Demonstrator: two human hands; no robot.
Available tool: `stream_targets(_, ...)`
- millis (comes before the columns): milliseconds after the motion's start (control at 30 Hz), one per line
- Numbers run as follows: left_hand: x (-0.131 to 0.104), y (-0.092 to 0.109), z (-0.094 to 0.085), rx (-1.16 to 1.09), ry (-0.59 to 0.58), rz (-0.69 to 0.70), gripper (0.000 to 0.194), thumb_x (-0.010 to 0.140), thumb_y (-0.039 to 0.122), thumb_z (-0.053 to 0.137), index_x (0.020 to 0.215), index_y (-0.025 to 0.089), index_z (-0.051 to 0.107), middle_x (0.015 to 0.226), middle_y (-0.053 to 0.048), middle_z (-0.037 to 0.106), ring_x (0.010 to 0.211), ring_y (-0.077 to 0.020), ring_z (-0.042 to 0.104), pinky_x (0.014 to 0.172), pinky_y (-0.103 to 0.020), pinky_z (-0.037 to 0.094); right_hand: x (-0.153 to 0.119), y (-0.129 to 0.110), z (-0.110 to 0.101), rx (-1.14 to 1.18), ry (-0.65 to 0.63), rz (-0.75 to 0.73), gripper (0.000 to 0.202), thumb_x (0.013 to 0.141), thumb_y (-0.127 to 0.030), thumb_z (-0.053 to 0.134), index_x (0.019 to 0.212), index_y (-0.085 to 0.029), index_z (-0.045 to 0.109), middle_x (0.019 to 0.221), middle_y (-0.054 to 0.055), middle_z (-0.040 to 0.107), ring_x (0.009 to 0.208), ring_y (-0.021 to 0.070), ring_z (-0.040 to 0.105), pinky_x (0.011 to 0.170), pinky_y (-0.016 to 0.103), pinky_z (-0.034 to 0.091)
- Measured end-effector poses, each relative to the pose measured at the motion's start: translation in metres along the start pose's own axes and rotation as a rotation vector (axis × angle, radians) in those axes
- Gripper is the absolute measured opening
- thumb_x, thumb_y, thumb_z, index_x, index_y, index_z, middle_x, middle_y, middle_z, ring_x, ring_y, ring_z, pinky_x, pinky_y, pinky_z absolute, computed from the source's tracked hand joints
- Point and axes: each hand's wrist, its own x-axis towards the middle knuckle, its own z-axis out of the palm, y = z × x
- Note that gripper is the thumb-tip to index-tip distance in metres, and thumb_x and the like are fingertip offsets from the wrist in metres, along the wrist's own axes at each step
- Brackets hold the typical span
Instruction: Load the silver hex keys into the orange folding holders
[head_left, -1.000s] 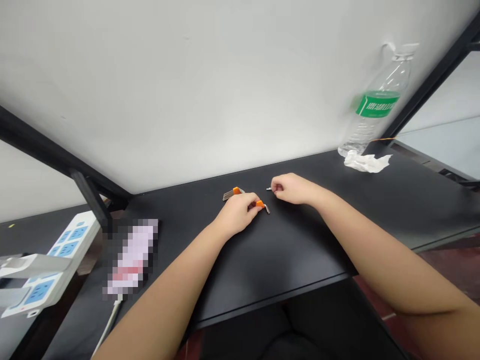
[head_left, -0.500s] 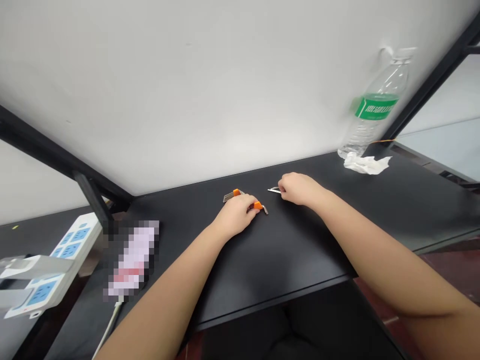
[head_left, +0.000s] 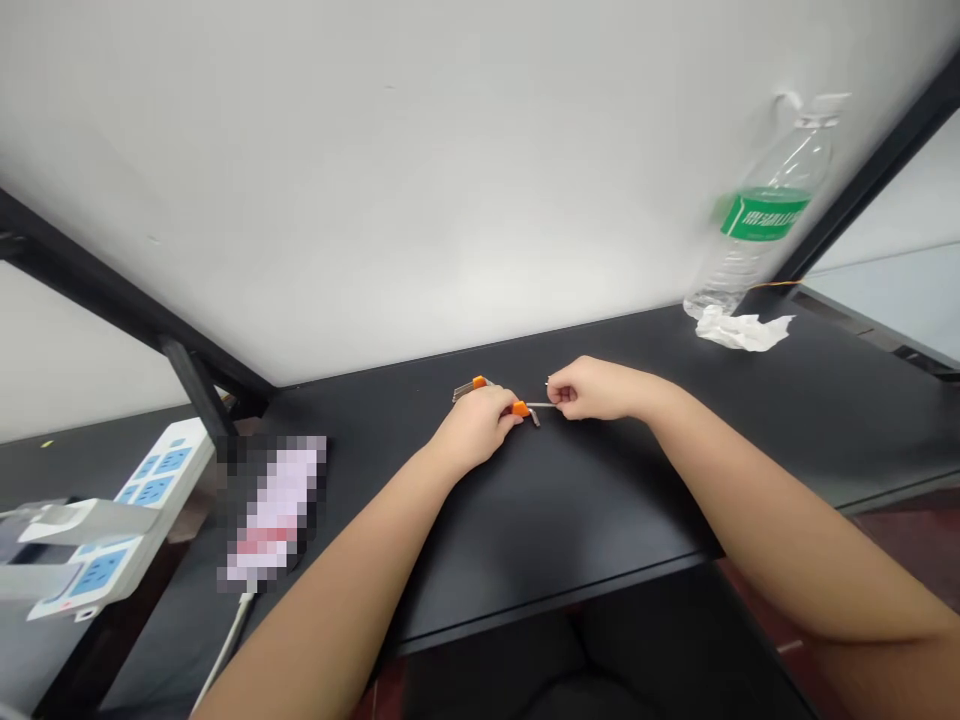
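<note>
My left hand (head_left: 471,430) is closed around an orange hex key holder (head_left: 521,408) low over the black tabletop. Several metal hex keys (head_left: 463,392) stick out beyond its left side, and a bent key end shows at its right. Part of the holder is hidden under my fingers. My right hand (head_left: 596,389) pinches a thin metal hex key (head_left: 543,405), whose free end points left and reaches the orange holder. Whether that end sits inside a slot is too small to tell.
A clear plastic bottle (head_left: 766,214) with a green label stands by the wall at the right, beside a crumpled tissue (head_left: 744,330). On the left lie a blurred-out phone-like object (head_left: 276,510) with a white cable (head_left: 225,645) and a white power strip (head_left: 169,470).
My right hand has turned and come slightly lower, bringing its hex key from apart to the holder's right side. My left hand keeps its grip. The view has shifted slightly.
</note>
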Motion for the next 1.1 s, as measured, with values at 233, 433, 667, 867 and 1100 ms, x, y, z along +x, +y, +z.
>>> stream_targets(233,0.001,0.001,0.001,-0.013,0.008,-0.027,0.008,0.092,0.021,0.063,0.089,0.022,0.07,0.093,-0.004,0.072,0.088,-0.0221,0.065,0.08,-0.035,0.049,-0.001,-0.001,-0.002,0.072,-0.055,0.014,0.011,0.073,-0.014,0.059,0.076,-0.023,0.063,0.074,-0.002,0.066,0.064,0.0143,0.055,0.057,0.026,0.039)
stream_targets(433,0.001,-0.002,0.002,-0.023,0.011,-0.008,0.009,0.093,0.021,0.062,0.09,0.022,0.071,0.093,-0.003,0.072,0.087,-0.0214,0.065,0.078,-0.034,0.049,-0.001,0.0,-0.003,0.071,-0.045,0.021,0.012,0.073,-0.014,0.059,0.079,-0.023,0.066,0.075,-0.001,0.067,0.065,0.0145,0.058,0.059,0.025,0.041)
stream_targets(667,0.0,0.0,0.002,-0.036,0.014,0.018,0.007,0.092,0.022,0.065,0.089,0.021,0.071,0.092,-0.004,0.071,0.087,-0.0209,0.065,0.079,-0.034,0.049,0.002,0.005,-0.001,0.077,-0.042,-0.027,0.015,0.083,-0.019,0.056,0.086,-0.022,0.07,0.08,0.0,0.069,0.063,0.0134,0.06,0.058,0.024,0.044)
stream_targets(867,0.0,0.007,0.006,-0.052,0.014,0.059,0.008,0.093,0.023,0.065,0.087,0.019,0.068,0.086,-0.003,0.07,0.08,-0.0188,0.064,0.074,-0.032,0.048,0.011,-0.007,0.019,0.17,0.036,-0.051,0.02,0.088,-0.019,0.055,0.096,-0.023,0.073,0.085,0.001,0.072,0.065,0.0136,0.065,0.059,0.024,0.047)
stream_targets(1100,-0.003,0.005,0.005,-0.004,0.021,0.058,0.01,0.094,0.021,0.062,0.085,0.018,0.066,0.089,-0.004,0.07,0.084,-0.0194,0.064,0.075,-0.032,0.048,0.008,-0.027,0.028,0.163,0.092,0.028,0.021,0.09,-0.016,0.054,0.102,-0.025,0.069,0.082,0.0,0.073,0.067,0.0145,0.066,0.06,0.024,0.044)
